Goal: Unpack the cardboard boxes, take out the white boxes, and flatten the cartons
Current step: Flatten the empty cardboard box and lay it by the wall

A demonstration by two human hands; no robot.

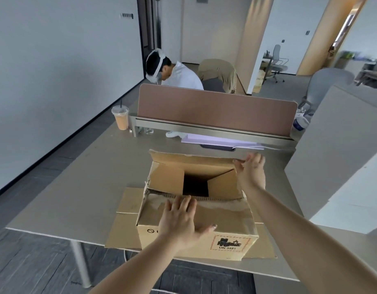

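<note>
Head view: left grip (180,217), fingers flat, steadies the brown cardboard carton (225,217) beneath it. Fingers spread, the right grip (250,168) presses the flap (194,159) ahead outward, likely for flattening.

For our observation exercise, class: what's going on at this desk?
A person is working on an open cardboard box standing on a flattened carton on the desk. The left hand lies flat on its near flap; the right hand touches the far right corner. No white boxes show inside the dark opening.

Two hands (180,217) (250,169), one open carton (232,217), one flattened cardboard sheet (123,230), one drink cup (121,118), one seated person (181,77).
</note>
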